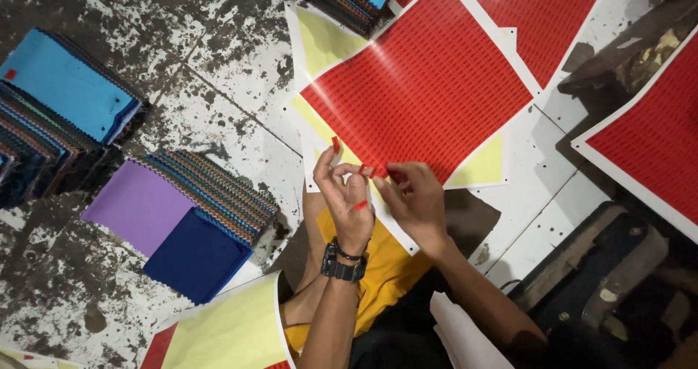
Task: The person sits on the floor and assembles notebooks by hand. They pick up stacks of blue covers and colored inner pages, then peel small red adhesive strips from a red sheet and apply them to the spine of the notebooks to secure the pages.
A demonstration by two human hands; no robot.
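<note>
A large red sticker sheet (pixel 425 85) with rows of small labels lies on the floor in front of me. My left hand (pixel 345 198), with a black watch on its wrist, has small red stickers stuck to its fingertips and palm. My right hand (pixel 416 198) pinches a small red sticker (pixel 376 171) at the sheet's near corner, fingertips touching those of the left hand. Pale yellow backing sheets (pixel 323 40) show under the red sheet.
Stacks of fabric swatches lie at left: a light blue-topped one (pixel 62 82), and purple (pixel 138 205) and dark blue (pixel 195 256) ones. More red sheets (pixel 647 140) lie at right. A yellow sheet (pixel 233 333) sits near my knee. The floor (pixel 218 63) is worn and speckled.
</note>
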